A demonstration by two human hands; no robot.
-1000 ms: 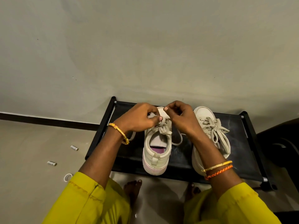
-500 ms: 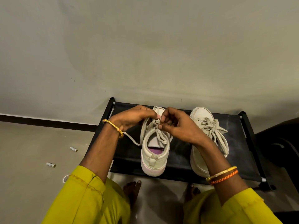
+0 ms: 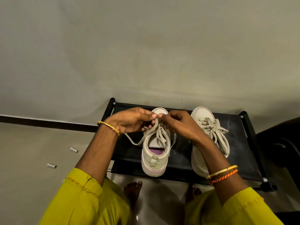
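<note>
Left hand [image 3: 133, 120] and right hand [image 3: 180, 125] raised together, fingertips meeting, both pinching lace [image 3: 159, 136], pale sneaker [image 3: 153, 161] beneath hands on black rack [image 3: 181, 151], toe toward wall, heel nearest person

Dressed in a loose yellow-green garment with wide sleeves. Left sleeve [image 3: 81, 197] at lower left of the frame, hemmed with a row of uneven matching stitches and a short seam line. Right sleeve [image 3: 243, 207] at lower right, plainer at the hem. Bare from sleeve hems to left hand [image 3: 131, 121] and right hand [image 3: 180, 125] near frame centre. Ringed at the left wrist by a gold bangle [image 3: 108, 128] with a small pink stone, and at the right wrist by a slim gold bangle [image 3: 221, 171], just beside an orange braided thread band [image 3: 224, 177]. Barefoot at bottom centre, left foot [image 3: 132, 190] and right foot [image 3: 193, 191] between folds of the same yellow-green cloth.
</note>
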